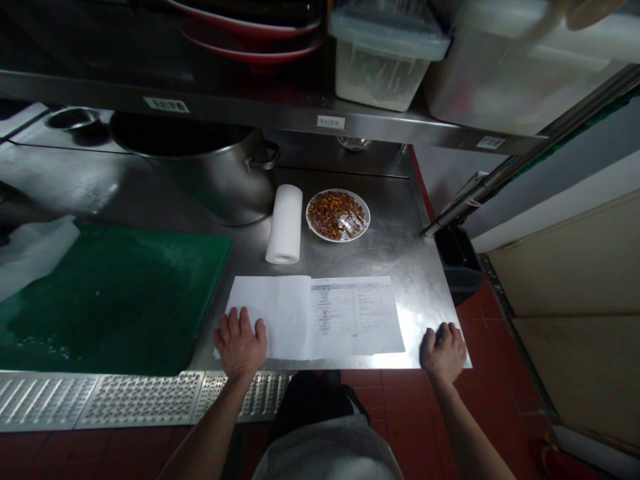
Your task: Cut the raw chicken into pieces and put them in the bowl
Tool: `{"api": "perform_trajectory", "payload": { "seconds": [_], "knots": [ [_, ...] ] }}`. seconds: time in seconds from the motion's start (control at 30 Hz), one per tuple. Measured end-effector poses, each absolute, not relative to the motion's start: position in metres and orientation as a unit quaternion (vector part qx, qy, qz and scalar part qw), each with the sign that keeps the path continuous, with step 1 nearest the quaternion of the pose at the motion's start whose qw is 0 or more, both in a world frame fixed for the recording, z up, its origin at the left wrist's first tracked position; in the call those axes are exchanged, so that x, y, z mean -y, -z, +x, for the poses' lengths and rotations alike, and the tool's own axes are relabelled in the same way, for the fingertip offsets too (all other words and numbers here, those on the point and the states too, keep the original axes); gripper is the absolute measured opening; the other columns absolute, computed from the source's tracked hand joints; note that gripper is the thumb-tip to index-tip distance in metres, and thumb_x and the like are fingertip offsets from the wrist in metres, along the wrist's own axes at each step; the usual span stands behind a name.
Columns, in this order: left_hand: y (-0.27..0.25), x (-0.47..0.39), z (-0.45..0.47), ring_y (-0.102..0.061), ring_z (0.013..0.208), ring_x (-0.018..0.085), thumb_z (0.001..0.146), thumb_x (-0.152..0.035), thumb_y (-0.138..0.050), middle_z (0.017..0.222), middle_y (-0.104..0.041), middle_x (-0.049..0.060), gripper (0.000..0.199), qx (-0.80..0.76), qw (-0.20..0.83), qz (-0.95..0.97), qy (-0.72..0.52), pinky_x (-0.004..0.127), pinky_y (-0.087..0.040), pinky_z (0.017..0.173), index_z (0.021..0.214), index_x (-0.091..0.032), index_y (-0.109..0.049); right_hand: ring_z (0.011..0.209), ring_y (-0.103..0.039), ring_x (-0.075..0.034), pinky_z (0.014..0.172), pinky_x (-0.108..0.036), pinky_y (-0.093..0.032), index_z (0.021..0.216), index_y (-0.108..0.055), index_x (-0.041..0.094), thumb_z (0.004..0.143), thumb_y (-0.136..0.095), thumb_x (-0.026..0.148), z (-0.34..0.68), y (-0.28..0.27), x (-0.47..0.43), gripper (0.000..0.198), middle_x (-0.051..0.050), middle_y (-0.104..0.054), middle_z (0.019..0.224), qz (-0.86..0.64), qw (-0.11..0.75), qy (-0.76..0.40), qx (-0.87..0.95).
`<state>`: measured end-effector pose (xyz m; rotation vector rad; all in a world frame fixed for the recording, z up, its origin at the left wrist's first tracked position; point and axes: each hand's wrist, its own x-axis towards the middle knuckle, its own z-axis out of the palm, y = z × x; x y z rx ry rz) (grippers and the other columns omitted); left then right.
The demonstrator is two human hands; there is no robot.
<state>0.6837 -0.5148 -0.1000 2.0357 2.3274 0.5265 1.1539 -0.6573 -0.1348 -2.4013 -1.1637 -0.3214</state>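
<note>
My left hand (243,343) lies flat with spread fingers on the blank left page of an open paper booklet (357,317). Printed rows and columns fill its right page; the text is too small to read. My right hand (444,353) rests at the front right corner of the steel table, its thumb apart from bent fingers. A dark patch shows between them, and I see nothing held. Beyond the booklet are a white paper roll (285,225) lying on its side and a white plate (369,217) of reddish-brown and yellow bits under clear wrap.
A green cutting board (115,300) lies left, with a translucent plastic sheet (35,253) on it. A large steel pot (215,180) stands behind. Overhead, a steel shelf (260,112) holds red dishes (250,47) and a lidded plastic container (383,70). A black bin (460,283) stands right.
</note>
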Motion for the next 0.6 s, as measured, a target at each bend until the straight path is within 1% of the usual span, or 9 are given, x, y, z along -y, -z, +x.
{"api": "perform_trajectory", "payload": {
  "seconds": [0.17,0.33,0.47,0.6],
  "knots": [
    [0.0999,0.5151,0.683,-0.023,0.153,0.039,0.101,-0.045,-0.038,0.159,-0.04,0.023,0.061,-0.741,-0.004,0.652,-0.164,0.065,-0.017,0.122,0.151,-0.011,-0.041,0.14,-0.044,-0.04,0.113,-0.059,-0.034,0.137,-0.057,0.005,0.098,-0.039,0.052,1.1538,0.134,0.6572,0.063,-0.027,-0.053,0.146,-0.873,0.22,0.118,0.42],
    [0.0985,0.5152,0.6836,-0.023,0.153,0.039,0.1,-0.045,-0.038,0.159,-0.04,0.023,0.061,-0.741,-0.001,0.652,-0.162,0.066,-0.017,0.122,0.152,-0.011,-0.04,0.137,-0.045,-0.04,0.111,-0.059,-0.034,0.141,-0.054,0.005,0.098,-0.039,0.053,1.1535,0.1344,0.6564,0.066,-0.027,-0.054,0.144,-0.871,0.225,0.123,0.418],
    [0.0982,0.5152,0.684,-0.023,0.153,0.039,0.1,-0.045,-0.037,0.159,-0.04,0.022,0.061,-0.743,0.002,0.649,-0.164,0.065,-0.017,0.122,0.151,-0.012,-0.041,0.138,-0.045,-0.039,0.113,-0.058,-0.033,0.138,-0.058,0.008,0.098,-0.038,0.053,1.1536,0.1347,0.6563,0.064,-0.025,-0.054,0.146,-0.874,0.218,0.122,0.416],
    [0.0976,0.5153,0.6842,-0.023,0.153,0.039,0.1,-0.045,-0.038,0.159,-0.04,0.023,0.061,-0.742,0.002,0.65,-0.167,0.066,-0.017,0.122,0.151,-0.011,-0.042,0.138,-0.045,-0.04,0.113,-0.057,-0.034,0.145,-0.048,-0.001,0.097,-0.037,0.055,1.1535,0.1335,0.6559,0.074,-0.031,-0.055,0.141,-0.879,0.218,0.113,0.408]
  ]
}}
